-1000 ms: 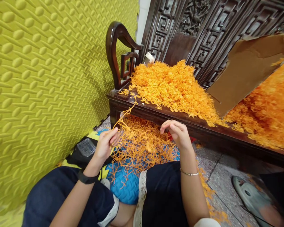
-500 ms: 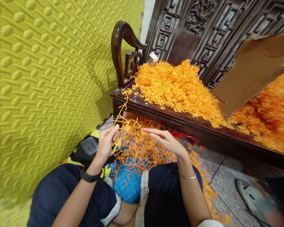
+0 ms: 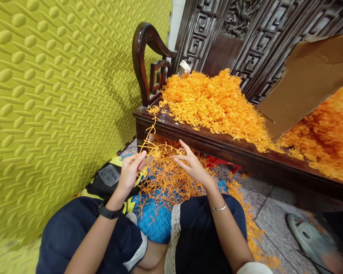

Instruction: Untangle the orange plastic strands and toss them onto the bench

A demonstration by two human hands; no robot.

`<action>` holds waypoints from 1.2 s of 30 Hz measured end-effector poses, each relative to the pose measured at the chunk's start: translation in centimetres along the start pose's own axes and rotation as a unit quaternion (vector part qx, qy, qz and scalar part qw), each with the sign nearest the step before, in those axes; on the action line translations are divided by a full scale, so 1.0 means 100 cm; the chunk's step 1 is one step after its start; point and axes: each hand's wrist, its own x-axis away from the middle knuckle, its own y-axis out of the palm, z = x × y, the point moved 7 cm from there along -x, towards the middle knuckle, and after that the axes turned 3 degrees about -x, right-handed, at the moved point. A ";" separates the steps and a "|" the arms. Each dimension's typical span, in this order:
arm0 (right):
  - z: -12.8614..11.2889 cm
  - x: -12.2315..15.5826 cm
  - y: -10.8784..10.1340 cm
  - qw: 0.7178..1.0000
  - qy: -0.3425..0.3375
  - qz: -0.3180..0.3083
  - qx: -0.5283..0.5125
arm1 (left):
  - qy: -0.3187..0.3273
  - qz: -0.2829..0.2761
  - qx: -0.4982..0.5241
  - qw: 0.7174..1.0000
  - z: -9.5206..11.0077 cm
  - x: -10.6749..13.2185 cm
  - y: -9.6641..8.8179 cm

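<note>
My left hand (image 3: 130, 170) is closed in a pinch on a long orange plastic branch (image 3: 147, 134) that rises toward the bench edge. My right hand (image 3: 189, 164) hovers with fingers spread over a tangle of orange branched strands (image 3: 165, 179) lying between my knees on a blue mat (image 3: 152, 222); its fingertips touch the strands. A large heap of small orange pieces (image 3: 214, 104) covers the dark wooden bench (image 3: 246, 156) just beyond my hands.
A yellow-green padded wall (image 3: 51, 95) stands at the left. A brown cardboard sheet (image 3: 303, 83) leans on the bench beside a second orange heap (image 3: 328, 137). Orange bits litter the grey floor (image 3: 271, 220). A grey sandal (image 3: 311, 236) lies at the lower right.
My right hand has moved left from the bench edge toward the tangle and spread its fingers. My left hand keeps its pinch on the branch, which has risen slightly.
</note>
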 end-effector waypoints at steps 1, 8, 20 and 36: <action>-0.003 0.000 0.001 1.000 -0.006 -0.004 0.010 | 0.003 -0.001 -0.008 1.000 0.000 0.000 0.000; -0.032 0.008 0.010 0.997 -0.042 -0.066 0.016 | 0.013 -0.004 -0.053 0.998 -0.001 -0.002 0.002; -0.046 0.014 -0.002 0.997 -0.032 -0.015 -0.075 | 0.001 -0.023 -0.054 0.998 -0.005 -0.002 0.004; -0.046 0.017 0.008 0.965 0.011 -0.152 -0.214 | -0.002 -0.016 -0.065 0.998 -0.004 -0.003 0.004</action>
